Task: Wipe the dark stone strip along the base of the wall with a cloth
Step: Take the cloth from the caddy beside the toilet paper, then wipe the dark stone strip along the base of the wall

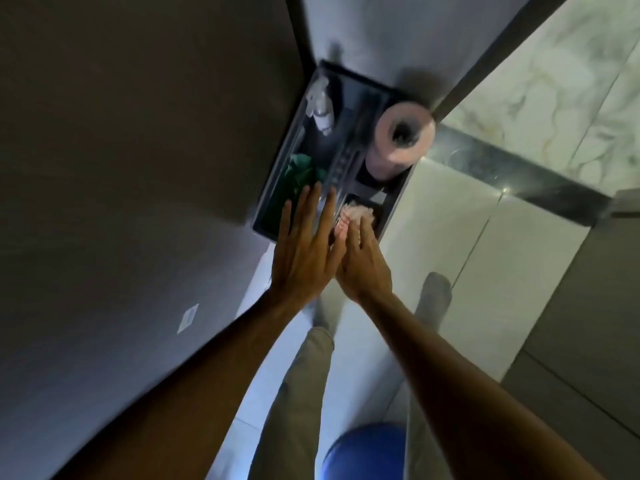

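A dark caddy [391, 206] stands against the wall corner. In its near right compartment lies a crumpled pinkish cloth [356, 213]. My right hand [363, 261] rests on that cloth, its fingers curled over the near part; whether it grips the cloth I cannot tell. My left hand [304, 251] hovers flat beside it, fingers spread over the caddy's middle, holding nothing. A green cloth [301, 171] sits in the left compartment. The dark stone strip [512, 174] runs from the caddy to the right along the floor edge.
The caddy also holds a pink paper roll [405, 133] and a white spray bottle [320, 105]. Grey walls stand left, a marble-patterned surface [554, 81] right. My trouser leg [298, 393], a foot [433, 296] and a blue round object [367, 452] are below.
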Tool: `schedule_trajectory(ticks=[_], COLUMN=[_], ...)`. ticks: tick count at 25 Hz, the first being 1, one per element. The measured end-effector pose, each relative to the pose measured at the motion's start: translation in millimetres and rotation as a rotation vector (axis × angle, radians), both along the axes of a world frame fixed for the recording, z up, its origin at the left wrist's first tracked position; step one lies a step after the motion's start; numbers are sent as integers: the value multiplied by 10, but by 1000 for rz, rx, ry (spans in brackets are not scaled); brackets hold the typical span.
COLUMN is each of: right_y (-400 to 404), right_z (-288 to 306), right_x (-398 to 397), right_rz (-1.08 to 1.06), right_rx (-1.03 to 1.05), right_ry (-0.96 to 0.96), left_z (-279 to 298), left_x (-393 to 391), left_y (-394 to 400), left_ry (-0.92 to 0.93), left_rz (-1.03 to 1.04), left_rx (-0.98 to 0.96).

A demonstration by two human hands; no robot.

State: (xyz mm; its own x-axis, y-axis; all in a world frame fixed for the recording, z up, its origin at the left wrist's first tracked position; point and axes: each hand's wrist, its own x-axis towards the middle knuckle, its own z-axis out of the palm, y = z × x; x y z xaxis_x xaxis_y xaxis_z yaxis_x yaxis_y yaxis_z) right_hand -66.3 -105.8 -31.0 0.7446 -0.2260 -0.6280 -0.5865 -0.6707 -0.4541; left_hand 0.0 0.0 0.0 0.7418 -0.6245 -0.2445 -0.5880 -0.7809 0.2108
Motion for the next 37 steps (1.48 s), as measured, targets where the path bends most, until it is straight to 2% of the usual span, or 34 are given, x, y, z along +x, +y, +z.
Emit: schedule_trajectory(ticks=[2, 5, 7, 10, 14, 16, 19, 24, 27, 31, 34, 37], right_y=[92, 240, 311, 322, 303, 241, 171, -231, -799, -1617, -2287, -2903], right_z=[-481, -953, -1216, -1414, -1409, -1341, -1067, 19, 793, 1468, 1647, 1524], right_x=[118, 299, 331, 367, 375, 350, 328, 148, -122, -355, -451, -453], right_rz=[-219, -570, -669, -545, -524, -515, -475, -678, -734, -798, -828, -798], right_rx=[66, 132, 104, -59, -49, -57, -43, 182, 118, 52, -5, 6], right_ry=[23, 4, 10, 70, 81, 18, 10, -99, -206, -286, -298, -241], left_z=[-394, -761, -956, -1149, -1215, -1205, -1066, -400, 100, 606, 764, 690], left_x=[198, 596, 751, 888, 870, 864, 919, 874, 726, 372, 23, -272], left_y=[-134, -352, -439, -495, -511, -513, -482, -406, -540, -982, -1504, -2073], left_ry=[26, 18, 27, 14, 47, 36, -19, -28, -54, -51, -18, 59], left_rz=[-26, -8, -66, -163, -151, -140, -145, -154, -181, -362, -465, -435], left_rx=[51, -113, -129, -75, -130, -180, -235, -219, -243, -198, -203, -158])
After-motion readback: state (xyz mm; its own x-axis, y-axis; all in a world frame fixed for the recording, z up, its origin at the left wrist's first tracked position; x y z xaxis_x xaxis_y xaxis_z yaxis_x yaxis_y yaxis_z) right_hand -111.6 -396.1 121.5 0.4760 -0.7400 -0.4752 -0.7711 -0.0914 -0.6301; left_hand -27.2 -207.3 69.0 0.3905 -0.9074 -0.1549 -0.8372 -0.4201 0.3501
